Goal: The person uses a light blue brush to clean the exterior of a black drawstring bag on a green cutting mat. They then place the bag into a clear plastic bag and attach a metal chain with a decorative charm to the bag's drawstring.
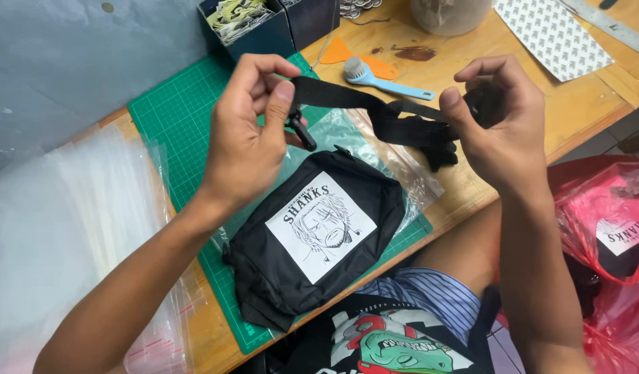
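Pinching one end of a black strap (375, 111) between thumb and fingers, the left hand (247, 131) is closed on the webbing just above a black plastic buckle (300, 129) that hangs below the thumb. The right hand (503, 121) is closed around the strap's other end, its fingers curled over a bunched black part. Between the two hands the strap runs nearly taut, with a loose fold drooping near the right thumb. Below it a black waist pouch (312, 235) with a white printed patch lies on a clear plastic sleeve (396, 156), which rests on a green cutting mat (174, 111) near the table's front edge. Toward the back edge lie a blue-handled brush (389, 79) and an orange scraper (337, 52). A stack of clear plastic bags (70, 221) covers the table's left end.
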